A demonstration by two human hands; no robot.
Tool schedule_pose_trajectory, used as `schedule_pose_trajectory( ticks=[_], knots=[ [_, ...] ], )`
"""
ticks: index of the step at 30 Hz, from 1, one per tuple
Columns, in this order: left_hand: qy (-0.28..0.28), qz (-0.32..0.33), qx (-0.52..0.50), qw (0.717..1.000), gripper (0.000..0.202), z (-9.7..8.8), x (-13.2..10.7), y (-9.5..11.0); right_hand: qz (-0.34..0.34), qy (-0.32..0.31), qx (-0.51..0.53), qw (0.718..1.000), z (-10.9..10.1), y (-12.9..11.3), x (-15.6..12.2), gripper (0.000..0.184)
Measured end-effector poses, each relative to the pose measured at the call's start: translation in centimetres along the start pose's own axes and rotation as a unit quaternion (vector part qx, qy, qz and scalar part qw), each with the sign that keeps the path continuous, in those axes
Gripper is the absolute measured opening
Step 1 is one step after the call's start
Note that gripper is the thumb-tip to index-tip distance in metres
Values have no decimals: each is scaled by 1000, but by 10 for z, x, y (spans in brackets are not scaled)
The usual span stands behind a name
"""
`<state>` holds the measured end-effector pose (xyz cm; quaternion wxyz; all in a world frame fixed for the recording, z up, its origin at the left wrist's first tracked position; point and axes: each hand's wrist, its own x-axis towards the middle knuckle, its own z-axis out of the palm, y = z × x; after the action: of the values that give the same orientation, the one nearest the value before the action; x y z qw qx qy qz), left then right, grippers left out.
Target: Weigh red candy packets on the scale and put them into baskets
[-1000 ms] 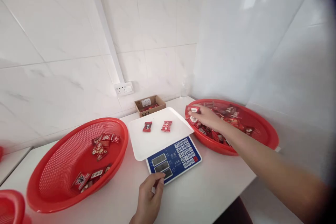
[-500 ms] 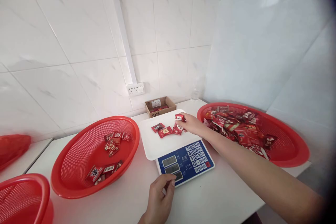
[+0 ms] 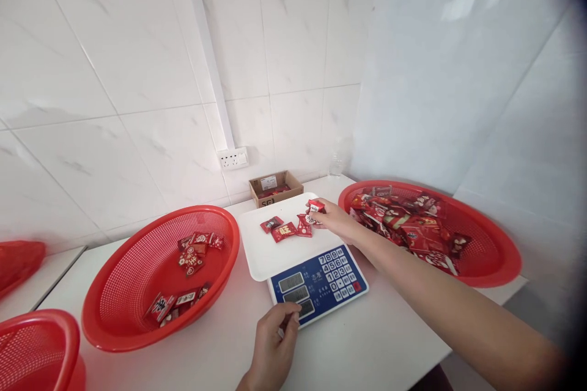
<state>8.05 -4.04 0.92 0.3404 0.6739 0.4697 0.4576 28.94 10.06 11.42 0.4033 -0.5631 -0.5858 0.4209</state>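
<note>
The right hand point(image 3: 337, 220), pinched on a red packet point(image 3: 315, 206), hovers over the far right of the scale point(image 3: 316, 284) tray point(image 3: 261, 253), just right of loose packets point(image 3: 285, 231); the left hand point(image 3: 273, 348), fingers curled and empty, touches the scale's near edge.

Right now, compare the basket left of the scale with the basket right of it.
The left basket holds a few scattered candies; the right basket holds a thick heap. Nothing covers the left basket; the right forearm crosses the right basket's near rim. Both are round red mesh.
</note>
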Motion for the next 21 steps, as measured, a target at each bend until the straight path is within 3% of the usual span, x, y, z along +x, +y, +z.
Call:
schedule_pose_trajectory(
  ticks=[4, 12, 17, 21],
  knots=[
    [-5, -2, 1, 1000, 33, 0, 1, 1, -3, -8, -49, 999, 6, 4, -3, 29],
    [0, -12, -11, 1000, 34, -1, 2, 5, -40, 100, -204, 973, 10, 12, -2, 28],
    [-7, -2, 3, 1000, 31, 0, 1, 0, -46, 107, -237, 965, 12, 12, -1, 21],
    [-2, 10, 0, 1000, 29, 1, 0, -5, -57, 73, -263, 960, 23, 11, 1, 18]
  ],
)
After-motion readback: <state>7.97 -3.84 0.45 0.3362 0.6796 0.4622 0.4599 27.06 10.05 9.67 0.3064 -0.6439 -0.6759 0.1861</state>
